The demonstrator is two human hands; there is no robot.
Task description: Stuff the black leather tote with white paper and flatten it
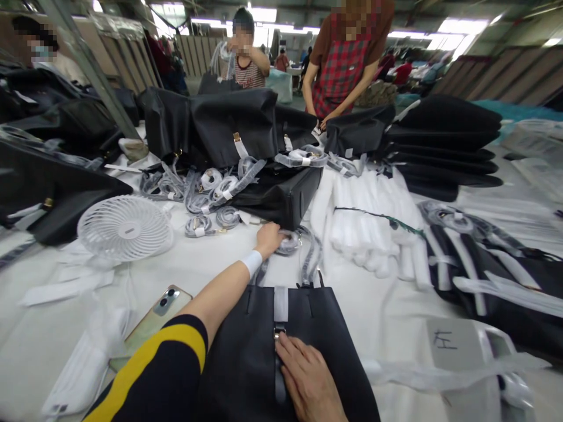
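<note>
A: Left hand (269, 239)?

B: Stretched out toward the middle of the table (211, 266), white wristband on the wrist. Fingers curled over a wrapped strap coil (288, 242), touching it. Whether they have closed fully on it, cannot tell; the hand hides its own grip.

A: Where does that coil lie?

B: Just in front of a black bag (281, 196) that lies on its side mid-table, and just beyond the top of the near bag.

A: Right hand (308, 381)?

B: Flat, fingers spread, palm down on the near black bag (264, 351) at the near edge. Pressing on the front, next to the centre strap tab (280, 305). Holding nothing.

A: Around them?

B: More wrapped coils (206, 193) heaped left of the mid-table bag. White desk fan (124, 227) lying toward the left side. A phone (153, 319) near the left forearm, camera side up. Bundle of white foam rolls (365, 225) right of centre. Stack of black bags (444, 146) toward the far right.

A: Other people?

B: One in a red check apron (343, 64) at the far edge, hands down at a bag. Another in a striped top (248, 70) further back.
</note>
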